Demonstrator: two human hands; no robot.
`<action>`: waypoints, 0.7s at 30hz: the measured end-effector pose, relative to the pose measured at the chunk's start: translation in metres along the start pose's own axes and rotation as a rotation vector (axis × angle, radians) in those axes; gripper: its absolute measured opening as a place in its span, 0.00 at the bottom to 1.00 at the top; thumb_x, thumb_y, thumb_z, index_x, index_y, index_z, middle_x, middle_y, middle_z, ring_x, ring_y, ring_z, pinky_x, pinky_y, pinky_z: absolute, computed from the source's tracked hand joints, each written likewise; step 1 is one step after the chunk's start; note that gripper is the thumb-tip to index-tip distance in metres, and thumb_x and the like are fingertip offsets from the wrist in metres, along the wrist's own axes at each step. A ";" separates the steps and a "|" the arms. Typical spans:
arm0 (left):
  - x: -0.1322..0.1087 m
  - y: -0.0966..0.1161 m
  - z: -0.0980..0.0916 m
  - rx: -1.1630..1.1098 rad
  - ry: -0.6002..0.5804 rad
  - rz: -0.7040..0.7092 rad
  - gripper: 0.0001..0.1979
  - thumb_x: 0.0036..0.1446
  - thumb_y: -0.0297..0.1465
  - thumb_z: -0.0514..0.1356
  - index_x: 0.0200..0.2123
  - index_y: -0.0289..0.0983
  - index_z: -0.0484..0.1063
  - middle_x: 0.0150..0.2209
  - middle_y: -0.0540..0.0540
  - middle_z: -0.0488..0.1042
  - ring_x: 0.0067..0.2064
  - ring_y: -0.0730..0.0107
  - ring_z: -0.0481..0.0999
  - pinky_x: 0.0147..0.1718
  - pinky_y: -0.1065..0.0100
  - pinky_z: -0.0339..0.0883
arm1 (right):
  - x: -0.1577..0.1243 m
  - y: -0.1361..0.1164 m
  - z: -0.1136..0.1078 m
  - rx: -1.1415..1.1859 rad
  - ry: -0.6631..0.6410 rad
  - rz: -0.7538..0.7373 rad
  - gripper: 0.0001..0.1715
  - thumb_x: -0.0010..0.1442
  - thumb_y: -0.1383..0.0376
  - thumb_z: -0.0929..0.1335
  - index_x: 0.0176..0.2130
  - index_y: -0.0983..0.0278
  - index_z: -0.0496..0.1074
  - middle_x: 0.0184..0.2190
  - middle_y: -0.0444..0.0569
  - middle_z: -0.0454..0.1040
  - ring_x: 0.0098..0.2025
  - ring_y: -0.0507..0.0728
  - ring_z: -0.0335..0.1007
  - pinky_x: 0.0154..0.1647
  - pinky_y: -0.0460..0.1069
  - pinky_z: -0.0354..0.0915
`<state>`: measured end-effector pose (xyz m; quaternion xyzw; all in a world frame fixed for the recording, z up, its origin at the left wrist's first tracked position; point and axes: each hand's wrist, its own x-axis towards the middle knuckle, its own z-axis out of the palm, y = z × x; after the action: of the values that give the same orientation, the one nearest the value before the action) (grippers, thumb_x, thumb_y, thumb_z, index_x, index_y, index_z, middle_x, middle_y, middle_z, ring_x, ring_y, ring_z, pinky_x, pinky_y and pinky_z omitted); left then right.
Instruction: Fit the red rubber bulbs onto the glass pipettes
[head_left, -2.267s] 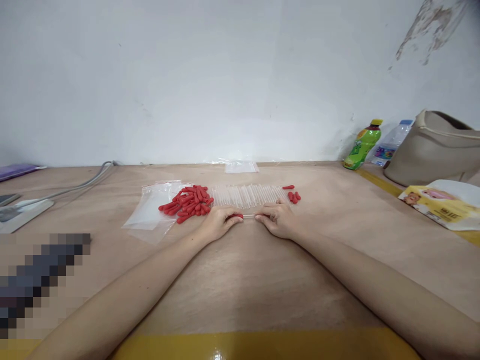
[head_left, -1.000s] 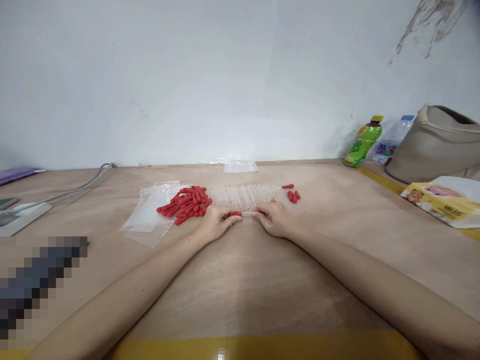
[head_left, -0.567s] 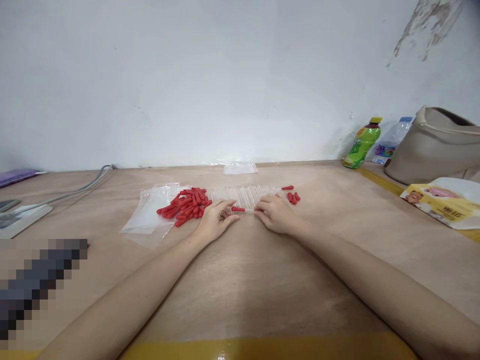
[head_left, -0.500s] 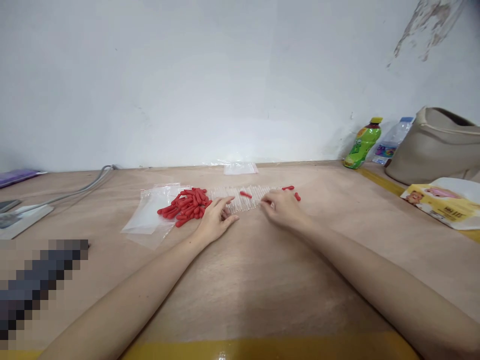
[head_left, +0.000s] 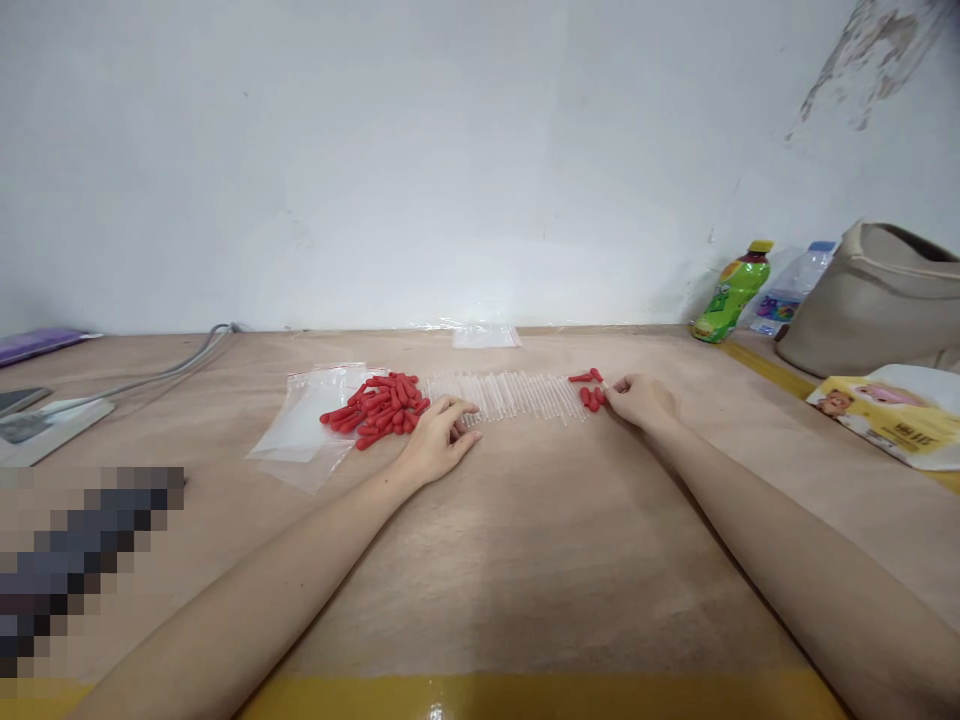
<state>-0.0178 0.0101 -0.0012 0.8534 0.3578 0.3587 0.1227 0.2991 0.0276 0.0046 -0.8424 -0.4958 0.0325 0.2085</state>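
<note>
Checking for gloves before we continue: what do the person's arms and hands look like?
The left forearm and right forearm are bare, with no sleeves in view. The left hand and right hand are gloveless; no watch, bracelet or ring shows, though some fingers are hidden.

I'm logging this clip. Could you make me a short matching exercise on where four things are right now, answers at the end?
Column one
1. Clear tubes
2. Green bottle
3. Large red pile
4. Right hand

Column two
A. Tilted, with a yellow cap
B. Just to the right of the smaller red group
C. Partly over the plastic bags, left of the other three
D. Side by side in a row, between two red groups

Right pairs: 1-D, 2-A, 3-C, 4-B.
</note>
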 end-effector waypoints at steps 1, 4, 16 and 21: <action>0.000 0.000 0.000 0.000 0.000 0.000 0.13 0.52 0.29 0.57 0.42 0.37 0.67 0.36 0.47 0.64 0.30 0.76 0.68 0.29 0.72 0.68 | 0.000 0.000 0.000 0.006 -0.006 0.002 0.14 0.48 0.55 0.64 0.31 0.60 0.74 0.34 0.52 0.74 0.39 0.62 0.67 0.37 0.54 0.58; 0.000 0.000 0.000 -0.001 -0.002 0.000 0.12 0.52 0.30 0.57 0.42 0.37 0.67 0.36 0.47 0.64 0.29 0.76 0.68 0.29 0.71 0.68 | 0.000 -0.001 0.000 0.033 -0.003 0.010 0.16 0.48 0.54 0.64 0.31 0.60 0.74 0.33 0.52 0.74 0.39 0.62 0.67 0.37 0.55 0.57; 0.000 0.000 0.000 0.003 0.002 0.011 0.11 0.52 0.30 0.56 0.41 0.37 0.67 0.37 0.46 0.64 0.30 0.76 0.68 0.29 0.70 0.68 | -0.013 -0.017 0.001 0.014 0.057 -0.265 0.17 0.49 0.51 0.63 0.30 0.56 0.75 0.31 0.48 0.73 0.37 0.61 0.66 0.39 0.56 0.54; 0.000 0.000 0.001 0.057 0.007 0.009 0.14 0.52 0.31 0.56 0.44 0.37 0.66 0.37 0.46 0.65 0.31 0.73 0.69 0.31 0.69 0.67 | -0.013 -0.020 0.004 -0.004 0.071 -0.301 0.17 0.50 0.52 0.62 0.31 0.56 0.76 0.34 0.51 0.72 0.40 0.62 0.65 0.39 0.57 0.54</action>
<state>-0.0173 0.0099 -0.0018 0.8568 0.3645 0.3519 0.0958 0.2750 0.0264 0.0068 -0.7597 -0.6087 -0.0298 0.2267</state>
